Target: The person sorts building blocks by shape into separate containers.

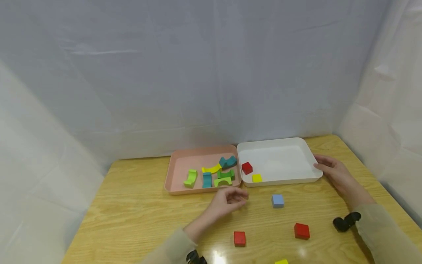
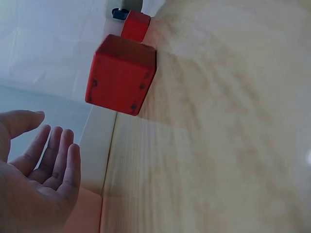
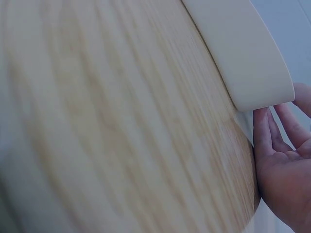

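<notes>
At the right end of the white tray (image 1: 280, 182), my right hand (image 1: 334, 174) grips the rim. In the right wrist view its fingers (image 3: 262, 133) meet the tray's end wall from outside, while another digit reaches over the edge. My left hand (image 1: 227, 201) hovers above the table before the joint between the trays, loosely curled and holding nothing. A blue block (image 1: 278, 201) lies to its right, and a red block (image 1: 239, 238) is nearer the front. Inside the white tray are a red block (image 1: 247, 168) and a yellow block (image 1: 257, 178).
A pink tray (image 1: 184, 156) adjoins the white one on the left, holding several arch-shaped pieces, among them a yellow arch (image 1: 212, 168). Another red block (image 1: 302, 231) and a partly cut-off yellow block (image 1: 281, 261) lie on the wooden table (image 1: 132, 209). Pale curtains hang behind and at both sides.
</notes>
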### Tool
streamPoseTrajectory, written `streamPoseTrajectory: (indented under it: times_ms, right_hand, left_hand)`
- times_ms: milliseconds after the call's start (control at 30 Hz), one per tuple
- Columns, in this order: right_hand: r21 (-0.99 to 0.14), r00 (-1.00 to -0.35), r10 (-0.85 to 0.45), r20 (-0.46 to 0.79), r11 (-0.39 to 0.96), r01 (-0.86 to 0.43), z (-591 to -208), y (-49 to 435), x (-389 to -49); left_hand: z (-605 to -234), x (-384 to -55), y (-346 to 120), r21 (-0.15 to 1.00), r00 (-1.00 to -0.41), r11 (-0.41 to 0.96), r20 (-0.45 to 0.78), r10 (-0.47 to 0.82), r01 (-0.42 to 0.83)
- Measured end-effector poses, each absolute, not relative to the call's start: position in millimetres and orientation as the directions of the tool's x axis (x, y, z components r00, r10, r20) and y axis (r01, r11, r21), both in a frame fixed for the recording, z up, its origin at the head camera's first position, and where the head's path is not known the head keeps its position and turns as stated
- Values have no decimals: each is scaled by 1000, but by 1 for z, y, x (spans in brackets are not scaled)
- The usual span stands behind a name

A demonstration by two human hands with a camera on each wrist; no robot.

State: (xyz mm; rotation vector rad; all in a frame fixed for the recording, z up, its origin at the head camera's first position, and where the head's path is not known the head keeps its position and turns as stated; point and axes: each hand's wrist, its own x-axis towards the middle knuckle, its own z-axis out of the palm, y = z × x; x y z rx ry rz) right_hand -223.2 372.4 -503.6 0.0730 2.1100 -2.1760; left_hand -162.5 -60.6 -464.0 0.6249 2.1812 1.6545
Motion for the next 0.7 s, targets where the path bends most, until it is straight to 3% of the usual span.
streamPoseTrajectory:
  times_ms: [700]
  right_hand:
    - [-994, -993, -44, -111, -8, 111, -504, 373, -224]
  left_hand:
    - [-471, -138, -73, 965, -816, 257, -102, 568, 58]
